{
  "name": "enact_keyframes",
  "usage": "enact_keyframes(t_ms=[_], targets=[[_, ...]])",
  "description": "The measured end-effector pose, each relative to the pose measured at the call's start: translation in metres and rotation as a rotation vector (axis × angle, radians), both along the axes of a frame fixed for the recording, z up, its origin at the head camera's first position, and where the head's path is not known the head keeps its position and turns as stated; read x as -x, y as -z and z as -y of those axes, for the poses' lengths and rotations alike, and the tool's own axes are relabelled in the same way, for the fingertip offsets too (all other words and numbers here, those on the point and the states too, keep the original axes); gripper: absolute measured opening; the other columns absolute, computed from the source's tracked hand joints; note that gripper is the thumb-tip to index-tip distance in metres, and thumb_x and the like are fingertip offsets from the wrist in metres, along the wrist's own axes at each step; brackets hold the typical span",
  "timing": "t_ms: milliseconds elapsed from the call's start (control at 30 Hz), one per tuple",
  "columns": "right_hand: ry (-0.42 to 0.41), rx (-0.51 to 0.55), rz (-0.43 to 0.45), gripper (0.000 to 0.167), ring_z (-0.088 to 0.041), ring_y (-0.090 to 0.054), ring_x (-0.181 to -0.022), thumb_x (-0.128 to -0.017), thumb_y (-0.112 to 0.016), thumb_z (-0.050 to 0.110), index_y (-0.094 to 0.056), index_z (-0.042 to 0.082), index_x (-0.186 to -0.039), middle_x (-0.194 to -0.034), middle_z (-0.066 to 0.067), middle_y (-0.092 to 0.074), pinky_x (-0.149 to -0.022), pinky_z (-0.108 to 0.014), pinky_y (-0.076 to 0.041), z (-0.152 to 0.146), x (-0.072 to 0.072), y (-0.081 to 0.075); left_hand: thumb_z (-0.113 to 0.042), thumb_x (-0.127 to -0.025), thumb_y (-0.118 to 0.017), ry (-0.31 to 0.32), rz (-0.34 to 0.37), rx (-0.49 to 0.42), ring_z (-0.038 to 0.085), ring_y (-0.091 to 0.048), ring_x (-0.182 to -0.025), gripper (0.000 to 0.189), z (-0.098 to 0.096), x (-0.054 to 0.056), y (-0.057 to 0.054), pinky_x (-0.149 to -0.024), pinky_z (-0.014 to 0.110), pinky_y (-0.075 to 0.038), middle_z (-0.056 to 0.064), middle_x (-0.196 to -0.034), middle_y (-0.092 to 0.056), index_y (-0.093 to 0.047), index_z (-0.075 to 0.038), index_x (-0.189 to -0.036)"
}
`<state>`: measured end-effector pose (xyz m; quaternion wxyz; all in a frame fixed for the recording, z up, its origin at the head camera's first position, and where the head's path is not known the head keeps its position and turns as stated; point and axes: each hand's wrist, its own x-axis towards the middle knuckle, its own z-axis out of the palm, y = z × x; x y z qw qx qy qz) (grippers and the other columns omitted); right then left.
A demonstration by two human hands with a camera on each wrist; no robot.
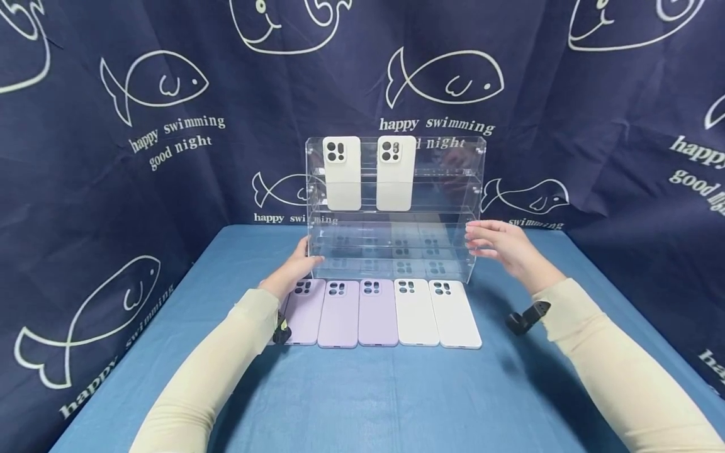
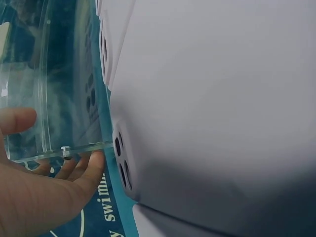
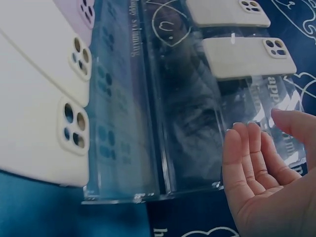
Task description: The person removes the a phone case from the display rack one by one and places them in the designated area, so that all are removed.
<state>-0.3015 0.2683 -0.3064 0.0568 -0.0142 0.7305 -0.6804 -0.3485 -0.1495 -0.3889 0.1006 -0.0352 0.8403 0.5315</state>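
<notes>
A clear acrylic tiered display rack [image 1: 391, 236] stands upright, with two white phone cases [image 1: 344, 173] leaning on an upper tier. My left hand [image 1: 296, 264] grips the rack's lower left side; in the left wrist view the thumb lies over its front and the fingers are behind the side panel. My right hand [image 1: 501, 244] is at the rack's right side with relaxed fingers, thumb apart, holding nothing. In front of the rack lies a row of phone cases, lilac ones [image 1: 338, 321] on the left and two white ones [image 1: 457, 321] on the right.
Blue cloth [image 1: 362, 396] covers the table. A dark blue curtain [image 1: 317, 94] with fish drawings hangs close behind the rack and along both sides. The row of cases lies right against the rack's front base, near the left forearm.
</notes>
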Motion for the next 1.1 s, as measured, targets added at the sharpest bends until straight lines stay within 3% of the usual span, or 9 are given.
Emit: enact_keyframes(t_ms=[200, 500, 800, 1100], targets=[[0.017, 0.019, -0.033, 0.008, -0.007, -0.068, -0.076, -0.091, -0.068, 0.019, -0.064, 0.019, -0.098, -0.08, 0.009, -0.071, -0.074, -0.02, -0.059, 0.009, 0.005, -0.015, -0.018, -0.097, -0.054, 0.007, -0.011, -0.005, 0.037, -0.007, -0.15, 0.079, -0.001, -0.002, -0.001, -0.121, 0.057, -0.006, 0.016, -0.163, -0.007, -0.002, -0.02, -0.157], [0.054, -0.062, -0.111, 0.034, -0.008, -0.068, -0.084, -0.091, -0.069, 0.026, -0.059, 0.008, -0.118, -0.085, 0.01, -0.07, -0.079, -0.021, -0.058, 0.03, 0.015, -0.045, -0.018, -0.098, -0.053, 0.016, -0.032, -0.009, 0.037, -0.006, -0.15, 0.079, 0.0, -0.001, -0.002, -0.121, 0.057, -0.006, 0.016, -0.163, -0.006, -0.001, -0.018, -0.157], [0.068, -0.103, -0.15, 0.048, -0.01, -0.067, -0.091, -0.091, -0.069, 0.028, -0.053, 0.005, -0.129, -0.093, 0.009, -0.067, -0.085, -0.022, -0.057, 0.048, 0.027, -0.067, -0.016, -0.098, -0.052, 0.024, -0.034, -0.028, 0.037, -0.008, -0.149, 0.077, 0.0, 0.0, 0.003, -0.122, 0.056, -0.007, 0.016, -0.163, -0.007, -0.001, -0.017, -0.157], [0.084, -0.021, -0.157, 0.051, -0.019, -0.067, -0.101, -0.089, -0.071, 0.024, -0.052, 0.007, -0.133, -0.102, 0.001, -0.068, -0.1, -0.034, -0.053, 0.067, 0.042, -0.087, -0.017, -0.099, -0.051, 0.028, -0.03, -0.021, 0.036, -0.006, -0.15, 0.077, 0.001, -0.001, 0.001, -0.122, 0.056, -0.006, 0.016, -0.163, -0.005, 0.001, -0.017, -0.157]])
